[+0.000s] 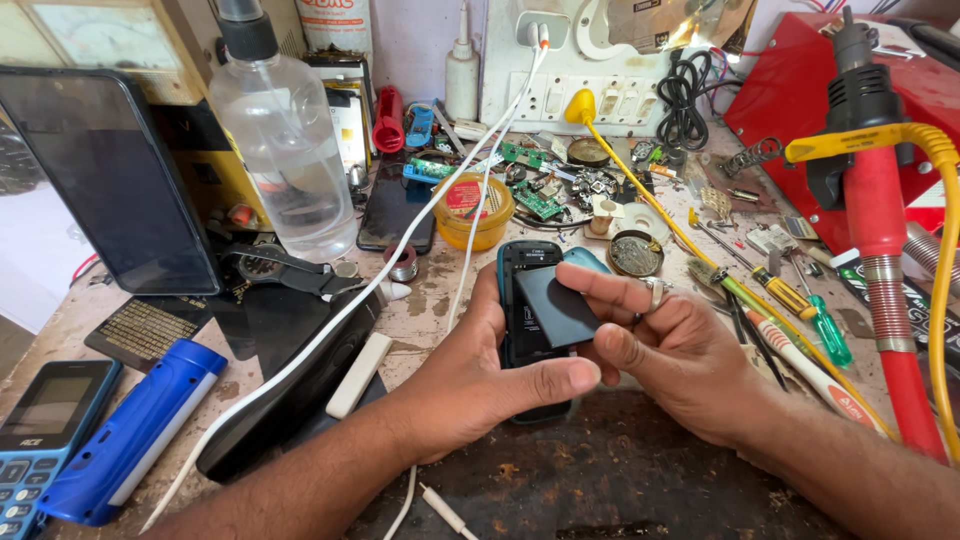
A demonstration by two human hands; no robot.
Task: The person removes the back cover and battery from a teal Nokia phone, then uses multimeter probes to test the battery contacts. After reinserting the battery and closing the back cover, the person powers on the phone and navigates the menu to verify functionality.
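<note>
Black battery (556, 305) pinched in right hand (672, 352), tilted over open back of phone (528, 318). Left hand (478, 385) wrapped round phone, thumb across its lower half, holding it above dark mat (620, 470) at front of bench. Just right of hands: screwdrivers (800, 310) lying loose, then red hot-air gun (880, 220) with yellow cable. Behind phone: yellow tub (472, 212), circuit boards (535, 195), round metal parts. Farther left: clear spray bottle (285, 150) standing upright, white cable (330, 325) trailing across bench, blue torch (130, 435) beside keypad phone (45, 430) at left edge. Power strip (590, 95) along back wall.
</note>
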